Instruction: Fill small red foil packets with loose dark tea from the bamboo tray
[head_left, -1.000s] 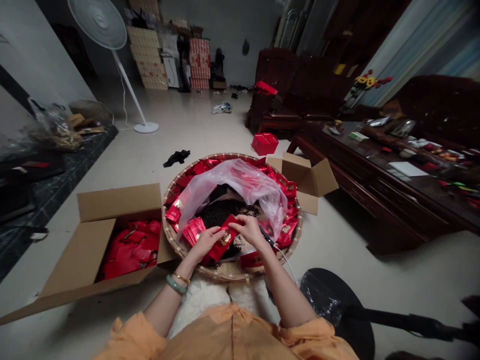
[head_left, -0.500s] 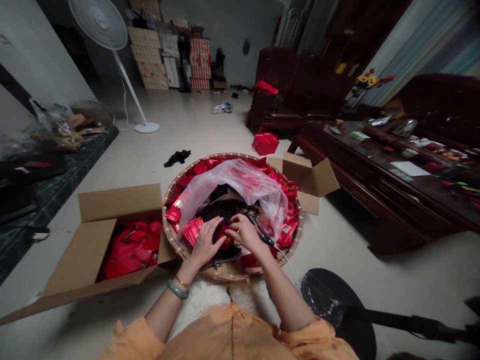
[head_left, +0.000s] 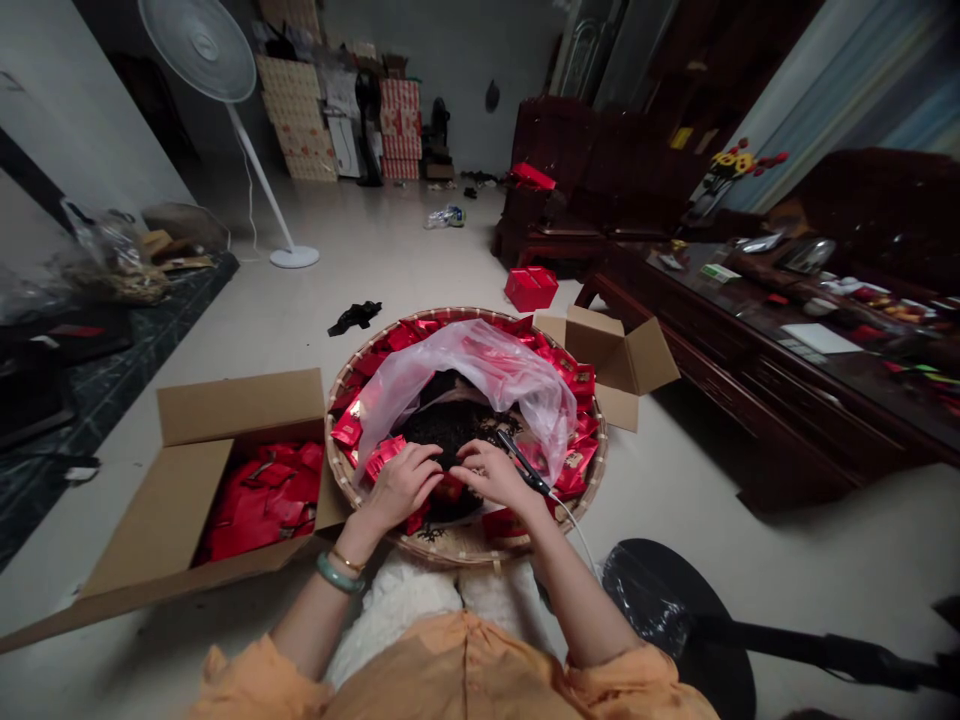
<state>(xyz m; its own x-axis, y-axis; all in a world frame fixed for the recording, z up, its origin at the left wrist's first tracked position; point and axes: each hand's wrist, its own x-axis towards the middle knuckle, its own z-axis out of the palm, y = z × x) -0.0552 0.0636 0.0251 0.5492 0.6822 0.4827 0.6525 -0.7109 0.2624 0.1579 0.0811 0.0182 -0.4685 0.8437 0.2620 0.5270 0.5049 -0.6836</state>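
Note:
A round woven basket tray [head_left: 465,548] lies on the floor before me, holding a heap of dark loose tea [head_left: 450,425], a clear plastic bag [head_left: 480,375] and several small red foil packets [head_left: 574,385] around the rim. My left hand [head_left: 401,485] and my right hand [head_left: 495,477] meet over the tea, fingers curled around one small red packet [head_left: 448,488], which they mostly hide. A black tool with a white cord [head_left: 525,462] lies just right of my right hand.
An open cardboard box [head_left: 187,410] with red packets stands at the left, a smaller open box [head_left: 622,360] at the right of the tray. A dark wooden table [head_left: 787,370] runs along the right. A standing fan [head_left: 225,110] is far left. A black round base [head_left: 675,610] sits near right.
The red packet was held up open between both hands; they have since lowered it onto the tea heap and closed in around it.

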